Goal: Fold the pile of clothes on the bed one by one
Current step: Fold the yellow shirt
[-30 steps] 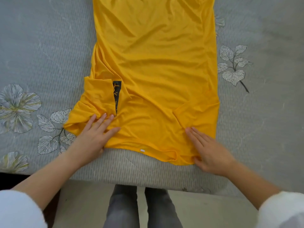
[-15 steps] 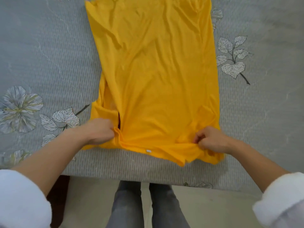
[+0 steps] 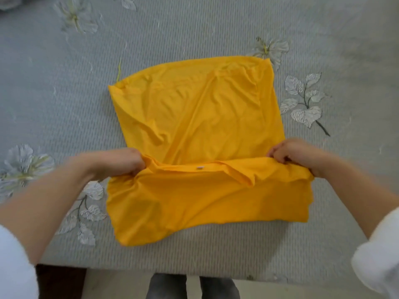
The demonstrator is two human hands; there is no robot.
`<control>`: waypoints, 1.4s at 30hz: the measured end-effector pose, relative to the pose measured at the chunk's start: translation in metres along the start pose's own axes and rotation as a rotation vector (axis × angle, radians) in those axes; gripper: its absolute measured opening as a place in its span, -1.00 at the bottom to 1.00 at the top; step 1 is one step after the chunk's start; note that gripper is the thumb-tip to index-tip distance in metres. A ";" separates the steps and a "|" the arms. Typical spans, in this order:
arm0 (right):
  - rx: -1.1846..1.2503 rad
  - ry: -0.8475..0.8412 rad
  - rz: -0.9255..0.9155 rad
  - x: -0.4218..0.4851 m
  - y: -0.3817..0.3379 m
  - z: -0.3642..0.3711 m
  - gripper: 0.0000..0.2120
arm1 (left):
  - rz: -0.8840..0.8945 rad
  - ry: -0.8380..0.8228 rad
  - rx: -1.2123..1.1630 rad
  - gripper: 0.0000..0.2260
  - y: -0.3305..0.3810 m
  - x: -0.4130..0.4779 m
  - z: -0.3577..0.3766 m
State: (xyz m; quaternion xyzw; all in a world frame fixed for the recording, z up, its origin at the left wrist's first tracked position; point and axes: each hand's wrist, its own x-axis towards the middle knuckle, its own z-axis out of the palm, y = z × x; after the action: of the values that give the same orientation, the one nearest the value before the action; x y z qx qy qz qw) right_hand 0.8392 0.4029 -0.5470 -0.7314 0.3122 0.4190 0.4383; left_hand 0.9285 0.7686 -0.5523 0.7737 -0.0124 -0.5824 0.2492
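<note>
A yellow shirt (image 3: 194,117) lies on the grey flowered bed (image 3: 64,104), its sides folded in to a narrow panel. Its near end is lifted and doubled over toward the far end, so a folded band of cloth spans between my hands. My left hand (image 3: 121,161) grips the left corner of that lifted edge. My right hand (image 3: 295,155) grips the right corner. A small white tag shows at the middle of the held edge. The shirt's far edge lies flat on the bed.
The bed's near edge (image 3: 194,270) runs along the bottom, with my legs and the floor below it. Flower and leaf prints surround the shirt. A bluish cloth (image 3: 8,2) shows at the top left corner.
Both hands went from lying flat on the shirt's near end to gripping its corners, then lifted that end and carried it away from me over the shirt.
</note>
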 end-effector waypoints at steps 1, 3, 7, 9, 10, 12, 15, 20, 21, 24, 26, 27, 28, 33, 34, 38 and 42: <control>0.033 0.049 -0.002 0.005 -0.014 -0.010 -0.75 | 0.019 0.057 0.008 -0.69 0.008 0.005 -0.014; 0.092 0.116 -0.001 0.015 -0.043 -0.031 -0.72 | 0.044 0.155 0.045 -0.69 0.027 0.013 -0.041; 0.148 0.270 -0.054 0.037 -0.105 -0.064 -0.66 | 0.069 0.522 0.144 -0.73 0.065 0.026 -0.098; 0.245 0.464 -0.175 0.050 -0.130 -0.071 -0.81 | 0.141 0.764 0.158 -0.85 0.073 0.037 -0.123; 0.272 0.588 -0.260 0.058 -0.138 -0.072 -0.86 | 0.169 0.851 0.115 -0.92 0.072 0.045 -0.131; 0.215 0.810 -0.377 0.071 -0.141 -0.067 -0.91 | 0.136 0.899 0.053 -0.64 0.061 0.058 -0.131; 0.070 0.862 -0.393 0.088 -0.123 -0.051 -0.71 | 0.038 1.027 0.072 -0.47 0.036 0.072 -0.105; 0.057 0.874 -0.175 0.108 -0.088 -0.033 -0.40 | -0.242 1.124 -0.457 -0.42 0.001 0.083 -0.059; 0.061 0.868 -0.099 0.111 -0.082 -0.031 -0.33 | -0.230 1.098 -0.557 -0.43 -0.001 0.085 -0.051; -0.014 0.835 -0.049 0.119 -0.075 -0.031 -0.43 | -0.157 1.068 -0.659 -0.51 0.005 0.091 -0.038; 0.052 0.825 -0.158 0.123 -0.075 -0.035 -0.69 | -0.071 1.071 -0.643 -0.64 0.011 0.093 -0.035; 0.103 0.844 -0.199 0.123 -0.074 -0.038 -0.76 | -0.023 1.120 -0.591 -0.68 0.012 0.094 -0.037; 0.144 0.885 -0.215 0.123 -0.071 -0.041 -0.78 | 0.018 1.184 -0.532 -0.71 0.012 0.094 -0.042; 0.311 0.854 -0.172 0.109 -0.042 -0.050 -0.55 | 0.037 1.188 -0.562 -0.58 -0.006 0.090 -0.067; 0.314 0.836 -0.151 0.103 -0.034 -0.049 -0.53 | -0.002 1.148 -0.614 -0.55 -0.011 0.089 -0.063; 0.320 0.774 -0.091 0.068 0.012 -0.029 -0.60 | -0.113 0.978 -0.790 -0.43 -0.034 0.068 -0.010; 0.341 0.583 -0.044 0.037 0.048 0.004 -0.76 | -0.078 0.982 -0.662 -0.58 -0.038 0.054 0.045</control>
State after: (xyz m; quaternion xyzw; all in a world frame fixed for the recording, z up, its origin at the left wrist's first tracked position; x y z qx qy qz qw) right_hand 0.8158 0.3828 -0.5993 -0.7430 0.4741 0.1245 0.4557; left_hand 0.8945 0.7688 -0.6246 0.8337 0.3150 -0.1378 0.4322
